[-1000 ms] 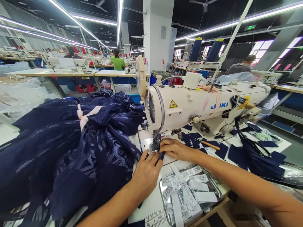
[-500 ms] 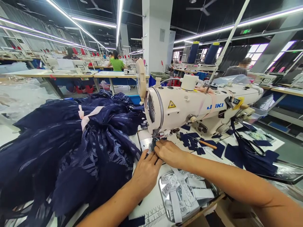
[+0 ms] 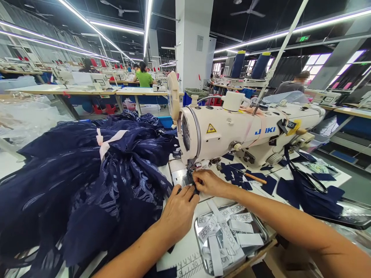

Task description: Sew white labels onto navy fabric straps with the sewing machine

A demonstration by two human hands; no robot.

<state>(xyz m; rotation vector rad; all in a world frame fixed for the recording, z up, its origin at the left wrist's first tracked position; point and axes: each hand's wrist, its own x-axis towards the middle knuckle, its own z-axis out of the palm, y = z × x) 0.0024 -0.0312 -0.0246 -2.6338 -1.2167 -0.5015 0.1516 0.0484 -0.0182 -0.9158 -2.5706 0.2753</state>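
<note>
My left hand [image 3: 180, 204] lies with its fingers stretched forward on the plate side of a sewing machine [image 3: 223, 127], pressing on a small piece of navy fabric [image 3: 196, 190]. Close beside it, my right hand [image 3: 211, 183] is closed, thumb and finger pinching that fabric just in front of the needle area [image 3: 189, 173]. Much of the fabric is hidden under my fingers. To the left, a big heap of navy lace garments [image 3: 116, 185] spreads over the table, tied with a pale strip [image 3: 108, 143].
A metal tray [image 3: 199, 247] of white printed labels [image 3: 228, 231] sits below my right forearm. Navy fabric scraps [image 3: 236, 173] and a wooden-handled tool [image 3: 255, 178] lie under the machine arm. Thread cones [image 3: 238, 63] stand behind it. A person in green [image 3: 144, 79] sits farther back.
My right hand has shifted slightly right and down, away from the needle, and its fingers are more curled. My left hand stays nearly in place. The view has moved slightly.
</note>
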